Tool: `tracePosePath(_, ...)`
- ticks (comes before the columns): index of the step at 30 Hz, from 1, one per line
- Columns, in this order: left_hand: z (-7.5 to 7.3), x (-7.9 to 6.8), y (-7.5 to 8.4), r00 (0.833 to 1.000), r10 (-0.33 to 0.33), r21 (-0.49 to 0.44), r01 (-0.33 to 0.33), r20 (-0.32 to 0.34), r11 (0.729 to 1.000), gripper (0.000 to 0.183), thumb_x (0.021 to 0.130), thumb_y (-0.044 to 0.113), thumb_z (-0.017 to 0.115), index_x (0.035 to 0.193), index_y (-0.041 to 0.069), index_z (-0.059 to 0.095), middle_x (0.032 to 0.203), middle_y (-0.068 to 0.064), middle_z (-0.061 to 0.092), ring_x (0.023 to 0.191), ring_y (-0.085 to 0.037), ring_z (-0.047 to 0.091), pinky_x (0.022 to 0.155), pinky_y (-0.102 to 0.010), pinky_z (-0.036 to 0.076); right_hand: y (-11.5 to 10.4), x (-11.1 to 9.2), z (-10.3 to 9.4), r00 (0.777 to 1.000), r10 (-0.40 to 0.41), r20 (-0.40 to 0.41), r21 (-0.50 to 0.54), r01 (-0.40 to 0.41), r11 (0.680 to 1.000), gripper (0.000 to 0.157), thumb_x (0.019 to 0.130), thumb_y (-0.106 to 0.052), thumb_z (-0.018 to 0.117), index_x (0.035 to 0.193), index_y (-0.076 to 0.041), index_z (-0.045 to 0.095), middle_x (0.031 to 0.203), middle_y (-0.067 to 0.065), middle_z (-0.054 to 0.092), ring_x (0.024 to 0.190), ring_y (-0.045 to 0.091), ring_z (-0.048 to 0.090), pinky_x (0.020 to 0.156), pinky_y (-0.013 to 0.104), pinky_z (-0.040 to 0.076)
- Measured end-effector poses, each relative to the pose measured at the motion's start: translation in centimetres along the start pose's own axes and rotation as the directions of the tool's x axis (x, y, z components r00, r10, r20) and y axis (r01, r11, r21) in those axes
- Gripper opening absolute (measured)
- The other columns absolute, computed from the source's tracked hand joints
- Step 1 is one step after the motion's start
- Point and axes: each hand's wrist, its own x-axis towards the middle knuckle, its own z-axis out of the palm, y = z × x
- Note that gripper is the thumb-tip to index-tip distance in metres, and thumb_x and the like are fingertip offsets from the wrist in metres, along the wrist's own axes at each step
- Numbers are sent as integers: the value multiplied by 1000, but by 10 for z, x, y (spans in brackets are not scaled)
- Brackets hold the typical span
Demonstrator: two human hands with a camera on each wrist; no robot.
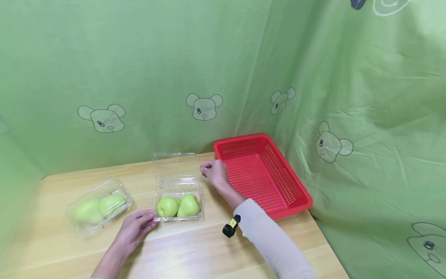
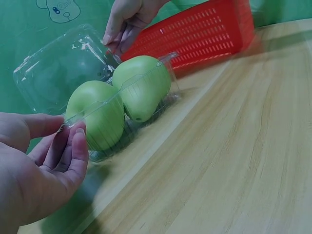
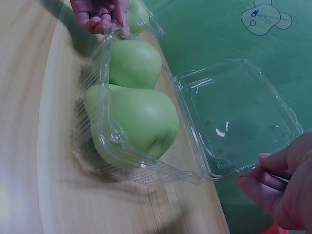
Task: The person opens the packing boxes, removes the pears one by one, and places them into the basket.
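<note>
Head view: Green pears sit in an open plastic clamshell at lower center — the left hand pinching its lower left corner, the right hand, fingers curled, gripping the edge of its lid. At left lies a second clamshell — apparently closed, though blurred; right of center, a red plastic basket.

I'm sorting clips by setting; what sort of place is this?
Likely a curtained-off workspace: a wood-grain table, green cartoon-printed curtains behind and beside it, and an open clear fruit box on the table.
</note>
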Motion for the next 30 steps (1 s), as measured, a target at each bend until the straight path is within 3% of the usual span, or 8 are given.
tracePosePath(10, 2, -1, 0, 1000, 2, 26, -2, -10, 1000, 20, 98, 8, 65, 118, 5, 67, 99, -1, 75, 92, -12, 73, 92, -24, 62, 0, 10, 12, 999, -7, -48, -108, 2, 994, 20, 89, 1, 74, 108, -3, 78, 100, 14, 80, 82, 21, 76, 70, 24, 63)
tracePosePath(19, 3, 0, -2, 1000, 8, 30, -8, -14, 1000, 22, 98, 8, 66, 119, 3, 66, 100, -2, 74, 93, -13, 73, 93, -25, 62, 3, 16, 27, 999, 27, -47, -193, -36, 981, 42, 88, 7, 59, 125, -6, 72, 118, 14, 77, 108, 30, 74, 98, 39, 61)
tracePosePath(23, 4, -1, -3, 1000, 5, 26, -5, -13, 1000, 20, 98, 8, 65, 118, 4, 66, 101, -2, 74, 93, -13, 73, 92, -25, 62, 7, 18, 32, 999, 27, -24, -212, -32, 977, 43, 86, 13, 55, 122, -2, 72, 104, 16, 76, 88, 24, 71, 80, 30, 63)
tracePosePath(26, 4, -2, -3, 1000, 6, 22, -6, -9, 1000, 19, 98, 7, 65, 116, 5, 67, 101, -2, 74, 92, -13, 73, 93, -26, 62, 8, 20, 35, 999, 44, -6, -234, -44, 971, 33, 83, 16, 53, 101, -2, 74, 81, 12, 69, 67, 18, 61, 60, 23, 55)
tracePosePath(30, 5, -2, -3, 1000, 8, 17, -7, -13, 1000, 16, 98, 7, 65, 113, 7, 68, 100, -2, 75, 92, -13, 73, 93, -26, 62, 8, 21, 38, 998, 61, -2, -248, -59, 967, 28, 80, 18, 53, 77, -5, 67, 72, 9, 64, 63, 18, 59, 55, 23, 52)
